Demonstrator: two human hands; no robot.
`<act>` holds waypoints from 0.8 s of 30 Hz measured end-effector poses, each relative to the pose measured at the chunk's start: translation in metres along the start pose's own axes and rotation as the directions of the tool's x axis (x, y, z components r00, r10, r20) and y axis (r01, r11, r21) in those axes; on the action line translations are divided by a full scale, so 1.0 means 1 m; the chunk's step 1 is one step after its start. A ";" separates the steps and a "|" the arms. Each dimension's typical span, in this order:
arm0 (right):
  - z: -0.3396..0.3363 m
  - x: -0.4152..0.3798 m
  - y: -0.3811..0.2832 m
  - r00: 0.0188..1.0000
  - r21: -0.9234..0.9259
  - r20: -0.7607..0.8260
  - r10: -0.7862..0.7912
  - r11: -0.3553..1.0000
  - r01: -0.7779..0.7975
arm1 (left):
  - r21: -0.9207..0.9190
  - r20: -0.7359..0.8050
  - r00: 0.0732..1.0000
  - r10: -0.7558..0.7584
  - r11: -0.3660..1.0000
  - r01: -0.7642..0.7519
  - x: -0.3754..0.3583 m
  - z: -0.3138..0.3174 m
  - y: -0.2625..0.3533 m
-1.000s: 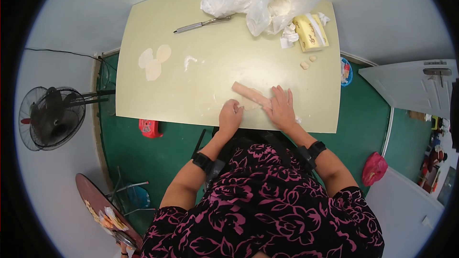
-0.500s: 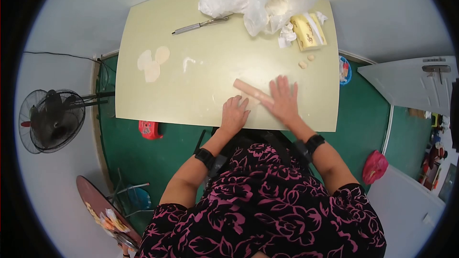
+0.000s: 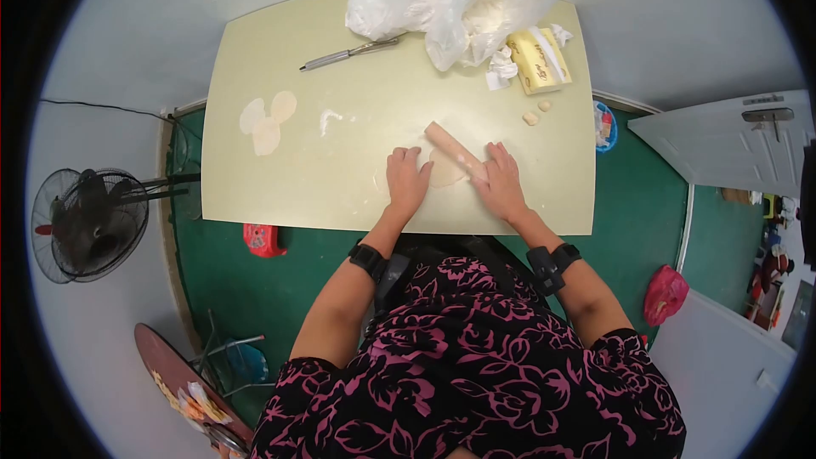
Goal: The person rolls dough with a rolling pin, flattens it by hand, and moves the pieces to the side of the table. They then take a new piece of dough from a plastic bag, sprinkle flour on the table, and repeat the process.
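Observation:
A flattened round of dough point(image 3: 444, 172) lies near the table's front edge. Across its upper right side slants a wooden rolling pin point(image 3: 450, 146), floury in the middle. My right hand point(image 3: 501, 185) grips the pin's lower right end, partly covering it. On the dough's left side is my left hand point(image 3: 409, 178), its thumb apart from the fingers and at or close to the dough's edge; nothing shows held in it. Three thin dough wrappers point(image 3: 266, 136) lie together at the left, slightly overlapping or touching. Small dough pieces point(image 3: 531, 119) sit to the right.
Plastic bags point(image 3: 493, 17) with pale contents fill the back of the table point(image 3: 340, 195), beside a yellow tissue pack point(image 3: 541, 64) and crumpled tissue point(image 3: 501, 66). A silver-grey handled tool point(image 3: 340, 57) lies back left. A fan point(image 3: 92, 225) stands left, a red stool point(image 3: 262, 240) below.
The rolling pin has turned steeper and its far end has shifted up and right. My left hand has moved up slightly, thumb and fingers spreading. My right hand has come lower on the pin.

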State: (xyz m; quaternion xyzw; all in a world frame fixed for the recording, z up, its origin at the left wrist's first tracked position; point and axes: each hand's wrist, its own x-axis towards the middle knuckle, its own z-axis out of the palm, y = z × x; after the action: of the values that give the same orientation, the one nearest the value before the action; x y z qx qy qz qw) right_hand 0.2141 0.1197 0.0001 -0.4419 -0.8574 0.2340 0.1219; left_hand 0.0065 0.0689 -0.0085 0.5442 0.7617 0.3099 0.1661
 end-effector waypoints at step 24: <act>0.018 -0.019 -0.019 0.984 -0.245 0.039 -0.176 0.953 0.180 | -0.519 0.548 0.621 -0.561 0.355 0.778 -0.044 -0.002 0.001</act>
State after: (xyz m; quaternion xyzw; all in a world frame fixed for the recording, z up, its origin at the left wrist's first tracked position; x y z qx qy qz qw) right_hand 0.2044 0.0890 -0.0053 -0.3727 -0.9172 0.1168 0.0790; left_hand 0.0217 0.0281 -0.0101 0.1055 0.6983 0.4045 0.5811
